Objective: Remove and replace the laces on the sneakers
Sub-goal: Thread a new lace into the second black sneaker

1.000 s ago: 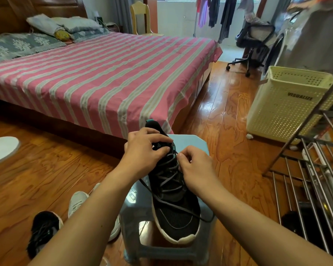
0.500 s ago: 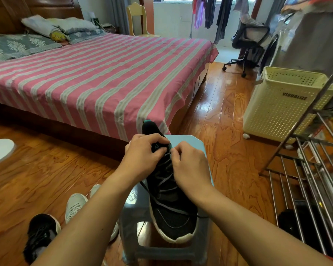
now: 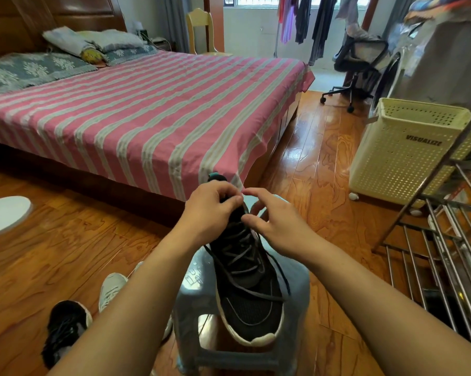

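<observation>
A black sneaker with a white sole stands on a pale blue plastic stool, toe toward me. Dark laces cross its front, and one loose end trails down its right side. My left hand grips the tongue at the top of the sneaker, fingers curled over it. My right hand hovers at the top eyelets with arched, spread fingers; thumb and index are apart with nothing visibly between them. Its index fingertip nearly meets my left fingers.
A second black sneaker and a white one lie on the wood floor at the lower left. A pink striped bed is just behind the stool. A cream laundry basket and a metal rack stand on the right.
My right hand has let go of the lace it pinched and spread its fingers. My left hand keeps its grip on the tongue. The view has shifted slightly.
</observation>
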